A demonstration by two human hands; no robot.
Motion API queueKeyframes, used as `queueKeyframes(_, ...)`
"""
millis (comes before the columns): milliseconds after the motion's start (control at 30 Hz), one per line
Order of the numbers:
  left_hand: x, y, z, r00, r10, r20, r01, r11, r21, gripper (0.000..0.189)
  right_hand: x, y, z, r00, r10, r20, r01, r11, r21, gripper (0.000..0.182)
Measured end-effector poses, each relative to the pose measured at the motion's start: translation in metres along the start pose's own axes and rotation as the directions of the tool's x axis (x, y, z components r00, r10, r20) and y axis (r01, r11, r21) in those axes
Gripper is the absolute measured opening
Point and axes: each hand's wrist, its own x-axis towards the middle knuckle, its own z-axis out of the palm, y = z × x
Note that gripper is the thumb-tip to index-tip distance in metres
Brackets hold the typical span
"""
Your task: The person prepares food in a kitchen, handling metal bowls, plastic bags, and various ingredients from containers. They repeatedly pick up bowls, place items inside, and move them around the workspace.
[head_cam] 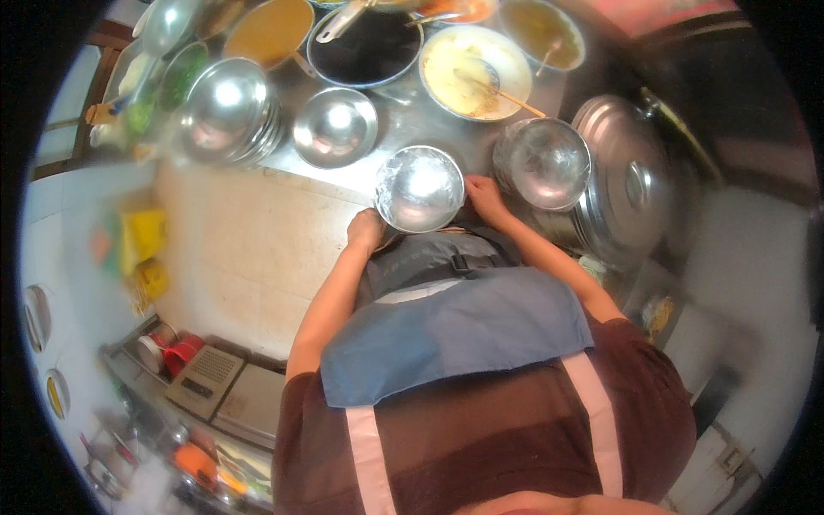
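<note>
A round steel bowl (420, 188) with clear, wrinkled plastic film over its surface is at the front edge of the steel counter, close to my waist. My left hand (366, 230) is curled beside its lower left rim. On the other side, my right hand (485, 198) has bent fingers at the bowl's right rim. The fingertips of both hands are hidden, so whether they grip the bowl or its film does not show. Just right of my right hand stands a stack of steel bowls (544, 164), the top one also covered with film.
A lidded steel pot (624, 177) stands at the right. Behind are a steel bowl (335, 127), stacked bowls (225, 109), a basin of pale yellow food (460, 71) with a wooden-handled utensil, and a basin of dark liquid (365, 48). Tiled floor (257, 251) lies left.
</note>
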Motion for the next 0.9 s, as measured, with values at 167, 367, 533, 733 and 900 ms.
queueKeyframes(167,0.023,-0.01,0.017,0.999,-0.037,-0.027,0.037,0.999,0.002,0.029,0.006,0.021,0.0,0.989,0.149,-0.016,-0.141,0.964,0.226,0.03)
queueKeyframes(367,-0.004,-0.032,0.008,0.999,-0.01,-0.04,-0.02,0.725,-0.688,0.025,-0.008,0.011,-0.011,0.979,0.155,0.132,-0.192,0.917,0.349,0.028)
queueKeyframes(533,-0.048,-0.004,-0.037,0.972,-0.006,-0.234,-0.187,0.582,-0.791,0.021,-0.045,-0.018,-0.027,0.985,-0.173,-0.014,0.172,0.983,-0.065,0.032)
queueKeyframes(733,-0.037,0.091,-0.075,0.997,0.075,0.01,0.006,0.057,-0.998,0.034,-0.023,-0.126,0.018,0.937,0.035,0.348,-0.174,0.91,0.376,0.043)
queueKeyframes(900,0.025,0.08,-0.047,0.993,-0.027,0.116,0.115,-0.047,-0.992,0.036,0.014,-0.102,0.03,0.893,0.139,0.428,-0.377,0.751,0.542,0.048)
